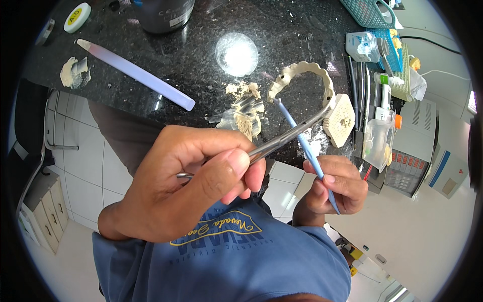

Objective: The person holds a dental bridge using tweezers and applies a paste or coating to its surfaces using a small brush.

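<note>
My left hand [186, 181] is closed on a shiny metal hemostat [287, 137], its jaws clamped on one end of a cream, horseshoe-shaped dental arch [302, 69]. The arch is held above the dark counter, with small dark holes along it. My right hand [336, 185] pinches a slim light-blue brush [305, 146] between thumb and fingers. The brush slants up behind the hemostat, and its tip meets the other end of the arch or lies just beside it. A cream, honeycomb-textured block [340, 118] is next to the clamped end.
Beige paste smears [246, 110] and a round clear disc [236, 54] are on the speckled counter [201, 80]. A lilac spatula [141, 75] lies left, near more paste [75, 73]. Thin tools [363, 95], a bottle [363, 47], a clear container [377, 143] and baskets [370, 12] crowd the right.
</note>
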`<action>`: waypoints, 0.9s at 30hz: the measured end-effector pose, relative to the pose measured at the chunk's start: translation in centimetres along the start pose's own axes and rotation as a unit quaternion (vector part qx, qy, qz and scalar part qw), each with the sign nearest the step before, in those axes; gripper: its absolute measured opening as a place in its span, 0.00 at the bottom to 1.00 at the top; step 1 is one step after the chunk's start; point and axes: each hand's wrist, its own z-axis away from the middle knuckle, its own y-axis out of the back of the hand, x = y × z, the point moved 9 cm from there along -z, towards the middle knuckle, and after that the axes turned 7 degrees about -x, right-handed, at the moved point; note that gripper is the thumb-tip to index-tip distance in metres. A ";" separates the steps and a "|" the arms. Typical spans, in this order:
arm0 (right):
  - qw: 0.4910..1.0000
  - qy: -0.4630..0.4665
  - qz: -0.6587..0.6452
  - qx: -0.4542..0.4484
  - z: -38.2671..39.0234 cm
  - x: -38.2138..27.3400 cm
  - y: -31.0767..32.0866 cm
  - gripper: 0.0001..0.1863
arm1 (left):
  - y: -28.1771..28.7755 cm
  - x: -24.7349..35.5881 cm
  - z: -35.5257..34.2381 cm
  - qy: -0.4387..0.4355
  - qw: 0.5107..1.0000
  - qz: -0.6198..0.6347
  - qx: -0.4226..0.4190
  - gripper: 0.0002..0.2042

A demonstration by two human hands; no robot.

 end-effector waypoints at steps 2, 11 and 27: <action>1.000 0.001 0.013 -0.003 -0.2 -0.1 0.0 0.11 | 0.0 0.0 0.0 0.000 1.000 -0.001 0.000 0.19; 1.000 -0.010 0.006 -0.008 0.0 0.0 0.0 0.10 | 0.1 0.0 0.0 0.002 1.000 -0.006 -0.004 0.19; 1.000 -0.014 0.008 -0.003 0.0 0.1 0.0 0.11 | -0.1 0.1 0.0 0.007 1.000 -0.004 0.001 0.19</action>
